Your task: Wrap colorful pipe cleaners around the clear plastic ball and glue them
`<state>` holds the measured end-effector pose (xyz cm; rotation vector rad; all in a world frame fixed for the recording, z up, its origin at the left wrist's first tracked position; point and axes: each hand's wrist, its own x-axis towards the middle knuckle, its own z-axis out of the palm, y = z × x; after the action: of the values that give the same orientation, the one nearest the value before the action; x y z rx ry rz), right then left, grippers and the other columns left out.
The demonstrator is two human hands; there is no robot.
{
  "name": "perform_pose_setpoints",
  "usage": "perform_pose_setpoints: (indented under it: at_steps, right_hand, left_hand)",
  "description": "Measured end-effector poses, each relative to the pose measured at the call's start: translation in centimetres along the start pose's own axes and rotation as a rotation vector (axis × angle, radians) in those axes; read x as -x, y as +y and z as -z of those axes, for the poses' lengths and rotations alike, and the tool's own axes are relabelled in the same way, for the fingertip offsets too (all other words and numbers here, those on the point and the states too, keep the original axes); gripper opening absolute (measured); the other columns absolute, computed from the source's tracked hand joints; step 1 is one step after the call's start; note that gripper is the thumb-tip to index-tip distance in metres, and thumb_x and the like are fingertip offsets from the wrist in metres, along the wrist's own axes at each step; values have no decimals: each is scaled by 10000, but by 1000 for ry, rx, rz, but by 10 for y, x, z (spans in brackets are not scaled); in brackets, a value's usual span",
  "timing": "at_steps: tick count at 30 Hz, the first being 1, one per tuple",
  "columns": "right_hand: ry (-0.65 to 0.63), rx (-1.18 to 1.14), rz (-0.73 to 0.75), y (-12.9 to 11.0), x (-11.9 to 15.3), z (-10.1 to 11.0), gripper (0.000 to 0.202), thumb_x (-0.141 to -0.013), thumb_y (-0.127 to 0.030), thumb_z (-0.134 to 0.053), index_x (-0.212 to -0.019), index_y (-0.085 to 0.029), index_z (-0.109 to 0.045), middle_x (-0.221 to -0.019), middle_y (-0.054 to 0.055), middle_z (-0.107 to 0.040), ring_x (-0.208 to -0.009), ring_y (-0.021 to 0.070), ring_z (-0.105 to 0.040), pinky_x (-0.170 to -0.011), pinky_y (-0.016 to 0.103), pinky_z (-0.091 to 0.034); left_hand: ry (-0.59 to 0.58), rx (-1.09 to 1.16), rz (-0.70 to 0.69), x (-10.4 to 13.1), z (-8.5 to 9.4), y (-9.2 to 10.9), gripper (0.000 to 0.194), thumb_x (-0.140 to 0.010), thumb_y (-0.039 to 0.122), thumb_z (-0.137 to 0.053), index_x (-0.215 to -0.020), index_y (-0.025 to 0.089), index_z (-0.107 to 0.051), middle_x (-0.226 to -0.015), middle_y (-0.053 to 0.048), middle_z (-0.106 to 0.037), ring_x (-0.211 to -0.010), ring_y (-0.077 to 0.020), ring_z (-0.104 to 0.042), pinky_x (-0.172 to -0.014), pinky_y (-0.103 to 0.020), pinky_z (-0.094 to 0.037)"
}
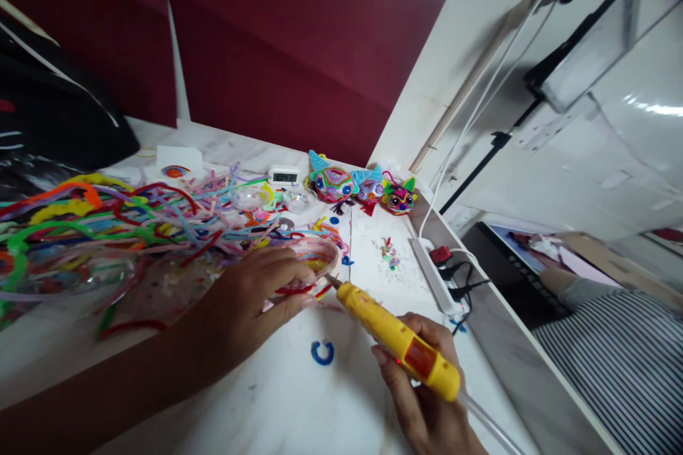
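Note:
My left hand (261, 281) is closed on the near side of a hollow, rounded shell (334, 256) with a pinkish rim and a yellow patch inside. Red fuzzy strips show beside my fingertips; the hand hides much of the shell. In my right hand (427, 377) is a yellow hot glue gun (384, 320), a clear glue stick (488, 426) trailing from its back end. The metal nozzle points at the shell's right rim; whether they touch, I cannot tell. A curled blue pipe cleaner (323, 352) lies on the table between my hands.
A tangle of coloured pipe cleaners (144, 220) spreads leftward. Behind stand decorated animal heads (334, 185) and a small digital clock (283, 175). At right, a power strip (437, 277) with plugs lies along the table's raised edge. A person in striped clothing (613, 341) is beyond it.

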<state>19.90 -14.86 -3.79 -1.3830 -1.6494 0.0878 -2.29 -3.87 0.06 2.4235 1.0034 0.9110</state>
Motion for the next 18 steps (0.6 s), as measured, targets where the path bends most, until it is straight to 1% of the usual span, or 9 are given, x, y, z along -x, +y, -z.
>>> perform_pose_setpoints:
  at_steps: [5, 8, 11, 15, 18]
  right_hand:
    - [-18, -35, -2, -4, -1, -2, 91, -952, -288, -508, -1031, -243, -508, -788, 15, -612, -647, 176, -636, -524, 280, -459]
    - [-36, -45, -22, -5, 0, -1, 150, -939, -320, -527, -1059, -237, -492, -825, 31, -637, -669, 185, -658, -490, 280, -428]
    - [-53, -57, -39, -5, 1, -2, 189, -926, -337, -551, -1076, -237, -495, -856, 39, -649, -688, 189, -663, -502, 281, -431]
    - [-60, -102, -24, -7, 1, -4, 173, -928, -354, -553, -1039, -228, -515, -812, 30, -634, -639, 177, -642, -502, 281, -432]
    - [-40, -117, -19, -7, 1, -6, 154, -937, -368, -536, -991, -225, -523, -773, 19, -613, -613, 168, -628, -520, 282, -447]
  left_hand:
    - [20, 11, -5, 0, 0, 3, 137, -883, 262, -532, -858, 216, -658, -901, -6, -720, -961, -206, -647, -860, -274, -462]
    - [34, 11, -14, 0, 0, 5, 138, -881, 214, -524, -856, 199, -659, -900, -7, -711, -939, -196, -646, -848, -266, -465]
    - [37, -5, -24, 1, 0, 6, 142, -875, 218, -523, -856, 190, -661, -911, -14, -713, -948, -206, -645, -842, -274, -474]
    - [38, 0, -31, 1, -1, 4, 153, -863, 204, -513, -857, 203, -666, -913, -16, -717, -970, -220, -644, -858, -290, -482]
    - [39, 21, -22, 2, -3, 1, 133, -850, 212, -532, -859, 224, -664, -924, -18, -722, -999, -228, -643, -869, -291, -480]
